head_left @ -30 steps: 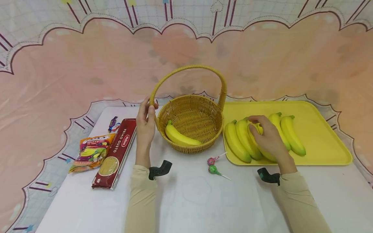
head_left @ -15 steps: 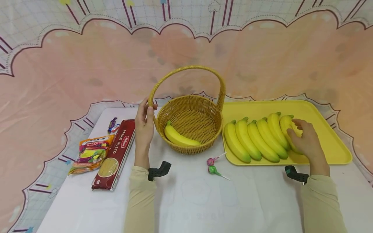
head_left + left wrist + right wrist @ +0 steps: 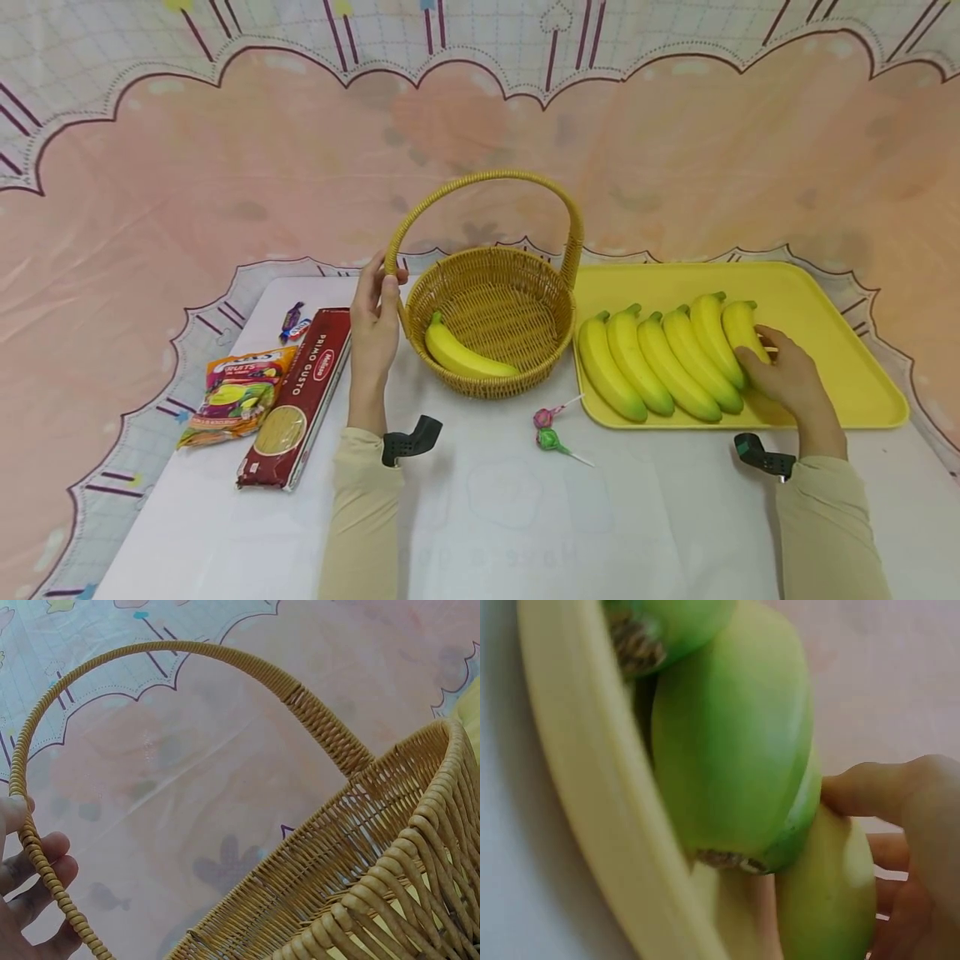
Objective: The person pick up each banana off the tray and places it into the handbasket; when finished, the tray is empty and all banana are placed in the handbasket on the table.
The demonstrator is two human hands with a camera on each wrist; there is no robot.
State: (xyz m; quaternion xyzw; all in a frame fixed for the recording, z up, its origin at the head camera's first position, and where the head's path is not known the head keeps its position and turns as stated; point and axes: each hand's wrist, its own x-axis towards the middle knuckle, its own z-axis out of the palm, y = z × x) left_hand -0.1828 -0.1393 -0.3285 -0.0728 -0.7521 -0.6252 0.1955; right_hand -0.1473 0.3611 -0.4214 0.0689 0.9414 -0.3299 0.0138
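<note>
My left hand (image 3: 375, 329) holds the left side of a wicker basket (image 3: 491, 385) at the foot of its tall handle (image 3: 487, 175). In the left wrist view, the thumb and fingers (image 3: 56, 874) curl round the woven handle. One banana (image 3: 461, 354) lies inside the basket along its front left. On the right, my right hand (image 3: 795, 375) pinches the rightmost banana (image 3: 740, 321) of a row on a yellow tray (image 3: 840, 358). The right wrist view shows the thumb on this banana (image 3: 829, 900) and fingers behind it; its lower part is covered in the head view.
Several more bananas (image 3: 678, 367) lie side by side on the tray. Two lollipops (image 3: 549, 437) sit in front of the basket. To the left are a red spaghetti pack (image 3: 303, 396), a fruit candy bag (image 3: 240, 396) and small wrapped candies (image 3: 292, 323). A printed cloth hangs behind.
My right hand has moved right, from above the middle bananas to the rightmost one, and its thumb and fingers have closed on it. My left hand stays on the basket handle.
</note>
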